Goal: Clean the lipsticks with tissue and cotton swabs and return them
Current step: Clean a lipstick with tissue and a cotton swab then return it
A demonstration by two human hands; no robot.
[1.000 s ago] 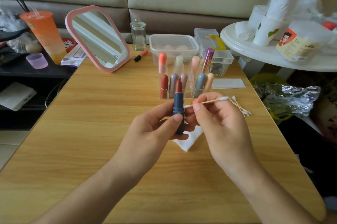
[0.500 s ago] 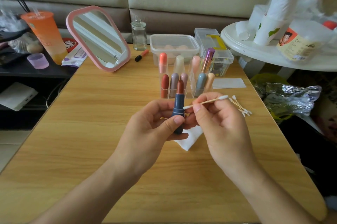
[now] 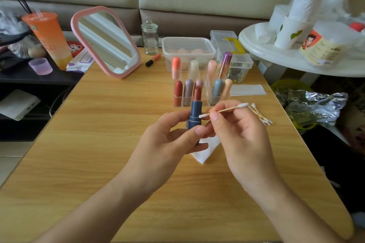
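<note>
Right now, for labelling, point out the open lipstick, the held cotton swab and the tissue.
open lipstick [image 3: 195, 112], head view, blue tube.
cotton swab [image 3: 229, 109], head view, wooden stick.
tissue [image 3: 205, 153], head view, lower corner.

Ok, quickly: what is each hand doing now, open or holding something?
Left hand: holding the lipstick.
Right hand: pinching a swab.

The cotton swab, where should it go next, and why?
Probably rub its tip around the collar of the blue lipstick: the right hand pinches the cotton swab with one tip against the tube's side, while the left hand holds it upright, uncapped.
</note>
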